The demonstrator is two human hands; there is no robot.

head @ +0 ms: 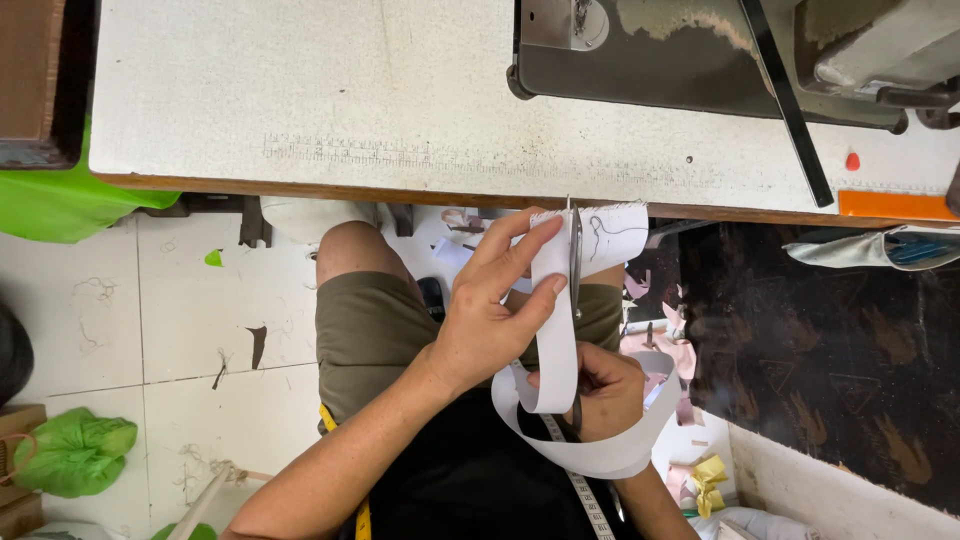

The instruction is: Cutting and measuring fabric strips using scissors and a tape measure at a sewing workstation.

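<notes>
Left hand (490,320): I pinch the white fabric strip (556,340) near its top.
Right hand (600,390): closed on scissors (575,265).
Strip: light, soft, floppy; I judge it needs tension.

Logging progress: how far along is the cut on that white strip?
Done: scissors have reached the strip's marked end, blades upright along it. In hand: left hand pinches the strip, right hand works the scissor handles below. Left: the looped tail under the right hand looks uncut; how far the cut runs is hidden.
</notes>
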